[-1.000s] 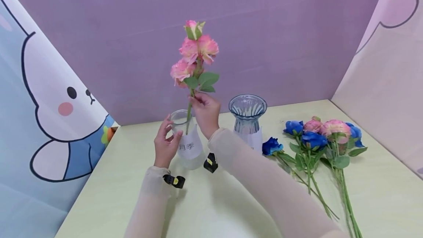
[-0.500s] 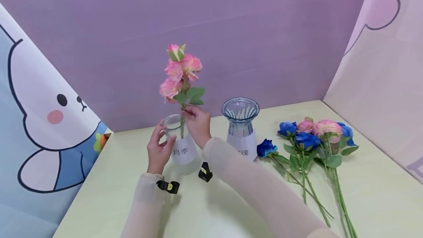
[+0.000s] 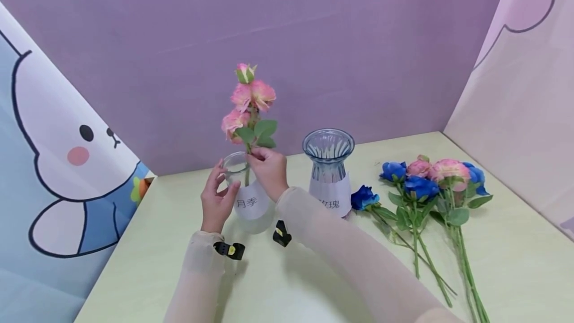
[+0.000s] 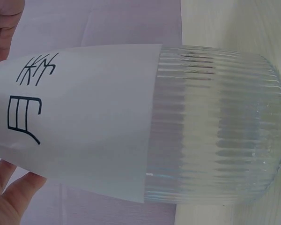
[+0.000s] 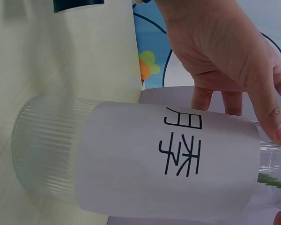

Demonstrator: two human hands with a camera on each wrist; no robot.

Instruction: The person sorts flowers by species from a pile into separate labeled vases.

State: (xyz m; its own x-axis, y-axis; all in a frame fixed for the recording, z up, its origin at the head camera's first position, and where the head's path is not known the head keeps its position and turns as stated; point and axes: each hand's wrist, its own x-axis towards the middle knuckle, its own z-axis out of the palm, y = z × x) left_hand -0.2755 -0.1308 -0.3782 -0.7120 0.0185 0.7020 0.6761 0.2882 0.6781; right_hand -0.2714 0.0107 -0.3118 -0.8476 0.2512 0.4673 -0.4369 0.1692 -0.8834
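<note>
Head view, pink flower [image 3: 238, 119] near upright, blooms [image 3: 262, 95] up, stem [image 3: 247, 177] in clear vase [image 3: 253, 225]

A creased purple wall [image 3: 314, 39] stands behind a pale, faintly grained table [image 3: 148, 258]; on the left, a blue panel [image 3: 27, 283] bears a white cartoon animal [image 3: 49, 118]; the right panel [image 3: 524, 128] is pale pink; soft shadows [image 3: 309, 268] mark the table.

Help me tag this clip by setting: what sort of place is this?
Probably a staged booth indoors: a purple backdrop stands behind the pale table, and a cartoon-printed panel flanks its left side.
</note>
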